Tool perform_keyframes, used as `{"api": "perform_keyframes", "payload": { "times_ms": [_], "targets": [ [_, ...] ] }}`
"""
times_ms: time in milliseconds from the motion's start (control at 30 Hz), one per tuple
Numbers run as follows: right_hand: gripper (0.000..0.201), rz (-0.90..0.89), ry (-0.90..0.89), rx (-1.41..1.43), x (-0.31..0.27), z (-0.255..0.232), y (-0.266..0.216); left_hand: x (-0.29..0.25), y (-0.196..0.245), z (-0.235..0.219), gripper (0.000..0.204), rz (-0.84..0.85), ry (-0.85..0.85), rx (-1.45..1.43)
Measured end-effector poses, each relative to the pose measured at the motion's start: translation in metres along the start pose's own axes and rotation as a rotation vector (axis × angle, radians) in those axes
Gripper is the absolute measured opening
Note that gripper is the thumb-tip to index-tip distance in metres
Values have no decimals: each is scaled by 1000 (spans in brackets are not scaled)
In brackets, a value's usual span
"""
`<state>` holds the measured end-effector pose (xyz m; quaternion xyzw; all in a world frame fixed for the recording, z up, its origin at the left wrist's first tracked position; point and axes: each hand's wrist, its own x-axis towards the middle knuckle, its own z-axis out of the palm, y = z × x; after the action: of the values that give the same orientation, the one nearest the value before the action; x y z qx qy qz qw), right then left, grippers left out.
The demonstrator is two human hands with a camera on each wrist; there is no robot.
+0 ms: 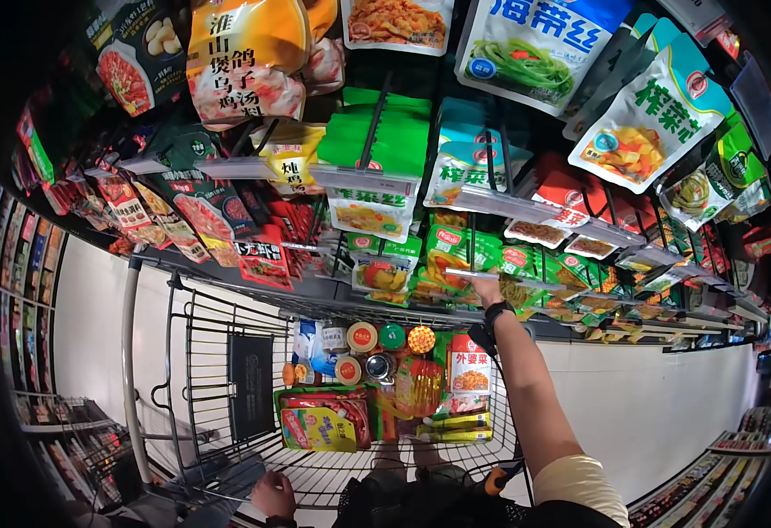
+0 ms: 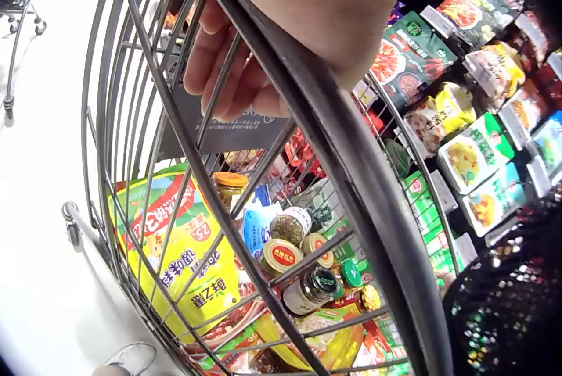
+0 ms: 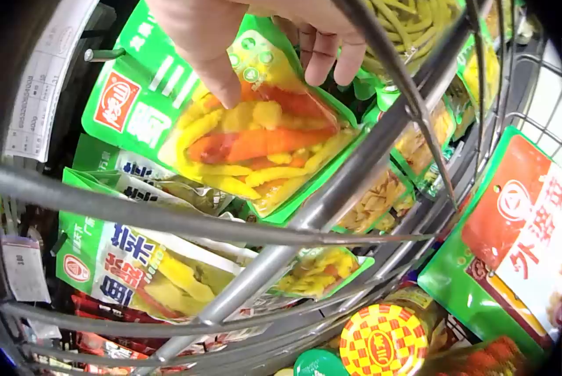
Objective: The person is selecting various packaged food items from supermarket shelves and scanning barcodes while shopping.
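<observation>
The right hand (image 1: 488, 289) reaches up from the trolley to the hanging racks at about 12 o'clock of the wire basket. On the right wrist view its thumb and fingers (image 3: 329, 53) pinch the top of a green pickle packet (image 3: 237, 130), thumb in front and fingers curled behind, so the hand has a firm hold of it. The packet (clear window, yellow and red vegetable strips inside) hangs among other green packets on the display pegs, at about 11 o'clock of a jar with a checked yellow lid (image 3: 384, 341).

The left hand (image 1: 273, 495) sits at 6 o'clock of the head view, on the shopping trolley (image 1: 183, 352). The left wrist view shows its fingers (image 2: 230, 51) wrapped round the trolley's dark handle bar (image 2: 351, 192), closed on it.

Inside the trolley basket lie several lidded jars (image 1: 361, 337), a yellow and green bag (image 2: 180, 257) and a red and white packet (image 1: 470, 365) at about 3 o'clock of the jars. The white floor (image 1: 658, 405) runs past on the right, below the racks.
</observation>
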<state>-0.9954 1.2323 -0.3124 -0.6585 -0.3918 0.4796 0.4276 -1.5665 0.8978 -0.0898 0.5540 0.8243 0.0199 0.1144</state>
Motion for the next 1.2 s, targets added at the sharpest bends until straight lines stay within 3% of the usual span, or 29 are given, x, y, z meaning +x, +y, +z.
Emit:
{"api": "perform_keyframes", "payload": {
  "times_ms": [33,67,100,167,233,300,400,567,733,900,1033,1133,1200],
  "targets": [
    [44,-50,32,-245,0,1,1,0,2,-2,8,-8,-7,9],
    [32,10,82,320,-5,-1,3,1,3,-3,7,-15,-14,17],
    [32,7,84,324,-9,1,-7,2,3,-4,7,-11,-10,18],
    [34,79,177,-181,-17,2,-21,-1,4,-4,9,47,17,27],
    [38,61,248,-153,-22,4,-25,-3,1,1,10,19,18,82],
    [33,-5,424,-312,-26,4,-27,-3,1,1,10,81,50,71],
    [28,14,487,-257,-32,6,-32,1,-5,4,10,45,21,91],
    [25,41,479,-525,-50,10,-67,2,-4,1,10,47,31,49],
    [23,-27,433,-777,-50,8,-63,2,-1,0,11,43,43,51],
    [29,-133,237,-973,-63,1,-76,-1,2,-1,10,21,43,0],
    [32,-114,184,-1034,-64,7,-86,3,5,-5,9,41,61,46],
    [33,-35,269,-953,-85,9,-111,2,7,-6,9,40,59,49],
    [37,-190,224,-894,-104,3,-127,0,5,-4,10,49,47,24]
  ]
}}
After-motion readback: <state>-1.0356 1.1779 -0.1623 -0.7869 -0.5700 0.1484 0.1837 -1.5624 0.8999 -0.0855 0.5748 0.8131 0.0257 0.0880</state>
